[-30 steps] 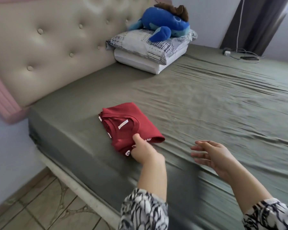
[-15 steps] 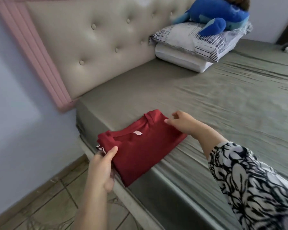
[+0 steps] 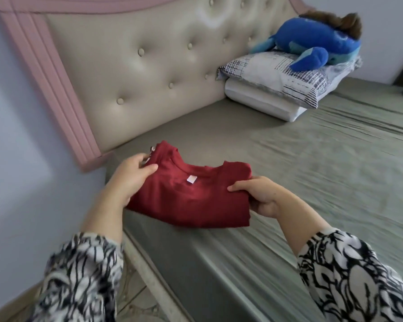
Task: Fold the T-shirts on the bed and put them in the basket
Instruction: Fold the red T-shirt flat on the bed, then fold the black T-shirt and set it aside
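The bed (image 3: 312, 182) fills most of the view, covered in a grey-green fitted sheet that lies in shallow wrinkles. Behind it stands a cream tufted headboard (image 3: 149, 66) with a pink frame (image 3: 49, 77) running down its left side to the mattress corner. Against the headboard, far right, two pillows are stacked: a checked grey-and-white pillow (image 3: 277, 75) on a plain white pillow (image 3: 261, 101), and a blue plush toy (image 3: 316, 43) lies on top. These sit well apart from the hands, with a broad stretch of sheet between. A pale blue wall (image 3: 14, 135) closes the left side, and a strip of tiled floor (image 3: 135, 303) shows beside the bed's white base rail (image 3: 149, 275).

The folded red T-shirt (image 3: 191, 196) is near the mattress's front left corner, collar and white neck label facing up. The left hand (image 3: 128, 177) grips its left edge, thumb on top of the cloth by the collar, fingers curled around the shoulder. The right hand (image 3: 258, 196) pinches the right edge, thumb lying on top and fingers tucked beneath. Whether the shirt's underside touches the sheet I cannot tell. Its near edge lies close to the mattress's side edge, beyond which the side drops to the floor. Both patterned black-and-white sleeves (image 3: 349, 275) reach in from below.
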